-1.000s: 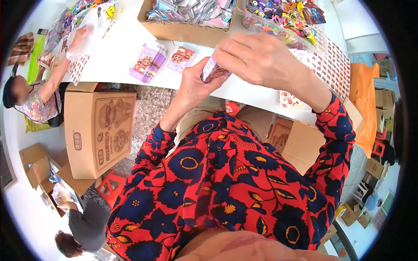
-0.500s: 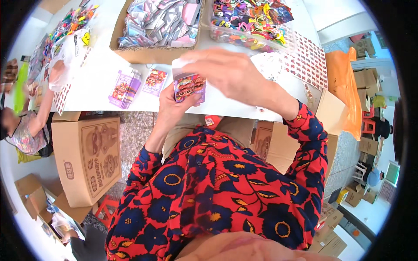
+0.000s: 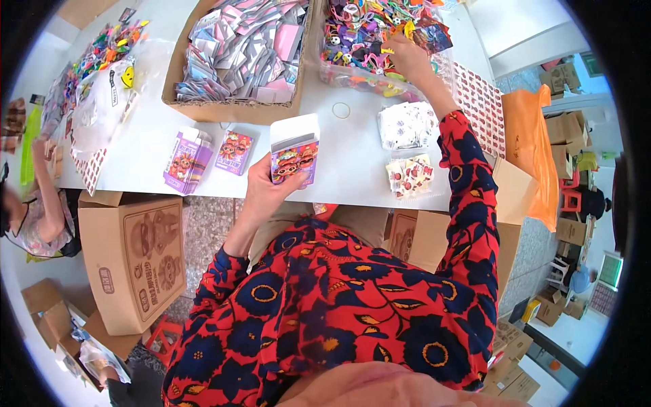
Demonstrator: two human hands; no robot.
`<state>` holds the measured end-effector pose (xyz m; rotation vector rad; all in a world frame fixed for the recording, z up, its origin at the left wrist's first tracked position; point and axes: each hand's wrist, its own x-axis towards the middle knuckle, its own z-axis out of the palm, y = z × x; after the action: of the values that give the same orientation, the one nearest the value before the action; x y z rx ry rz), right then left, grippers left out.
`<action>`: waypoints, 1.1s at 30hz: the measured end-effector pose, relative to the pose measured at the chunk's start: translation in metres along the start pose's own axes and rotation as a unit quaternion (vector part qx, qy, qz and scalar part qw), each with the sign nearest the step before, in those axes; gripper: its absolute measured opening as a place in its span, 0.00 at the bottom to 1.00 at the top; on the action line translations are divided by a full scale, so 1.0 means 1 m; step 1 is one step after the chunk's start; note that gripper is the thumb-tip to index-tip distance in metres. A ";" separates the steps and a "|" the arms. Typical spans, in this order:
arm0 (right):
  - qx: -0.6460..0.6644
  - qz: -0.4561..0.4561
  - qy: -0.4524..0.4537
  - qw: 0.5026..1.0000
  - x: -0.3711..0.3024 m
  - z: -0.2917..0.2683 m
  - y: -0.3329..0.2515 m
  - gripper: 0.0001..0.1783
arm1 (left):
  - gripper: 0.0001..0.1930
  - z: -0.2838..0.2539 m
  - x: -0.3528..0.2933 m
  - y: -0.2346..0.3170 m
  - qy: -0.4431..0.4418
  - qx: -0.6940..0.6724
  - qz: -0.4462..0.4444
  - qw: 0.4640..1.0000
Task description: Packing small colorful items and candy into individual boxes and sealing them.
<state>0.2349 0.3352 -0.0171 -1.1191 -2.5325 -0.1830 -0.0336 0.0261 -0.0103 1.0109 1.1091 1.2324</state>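
My left hand (image 3: 266,191) grips a small purple printed carton (image 3: 293,161) upright over the table's near edge, its white top flap raised open. At the far right, my right hand (image 3: 415,62) reaches into a clear plastic tub (image 3: 363,78) of small colourful toy trinkets (image 3: 356,30). Its fingers are bent together among the trinkets; what they pinch is hidden. Left of the held carton lie a single purple carton (image 3: 235,152) and a stack of similar cartons (image 3: 187,163). Nearer my right forearm are a pile of white packets (image 3: 407,126) and some clear packets with red prints (image 3: 409,175).
A cardboard box (image 3: 234,112) full of flat grey and pink pieces stands behind the cartons. Printed sheets (image 3: 480,100) and an orange bag (image 3: 529,152) are at right. A co-worker (image 3: 47,220) sits at left, beyond a big brown carton (image 3: 112,271). A rubber band (image 3: 341,110) lies mid-table.
My right hand has left the carton's top and moved far right into the tub. The carton stays in my left hand, its flap now uncovered. The white and red-printed packets have come into sight.
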 end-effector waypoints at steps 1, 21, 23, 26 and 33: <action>-0.041 -0.039 -0.009 0.998 0.002 0.003 0.000 0.11 | 0.18 -0.001 0.001 0.000 0.001 0.000 -0.006 1.000; 0.046 0.072 0.073 0.994 0.027 -0.068 -0.025 0.09 | 0.17 0.011 0.026 -0.001 -0.016 -0.018 0.003 1.000; 0.074 0.085 0.067 0.991 0.029 -0.064 -0.020 0.09 | 0.18 0.016 0.028 0.000 -0.024 -0.018 0.000 1.000; 0.051 0.094 0.062 0.992 0.020 -0.039 0.019 0.10 | 0.18 0.020 0.028 0.000 -0.039 -0.021 -0.003 0.999; 0.225 0.266 -0.095 0.932 0.015 -0.022 0.031 0.13 | 0.18 0.018 0.023 -0.003 -0.010 -0.034 -0.011 0.999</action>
<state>0.2546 0.3608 0.0080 -1.6110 -2.1433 0.6400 -0.0152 0.0492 -0.0116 0.9564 1.0539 1.2319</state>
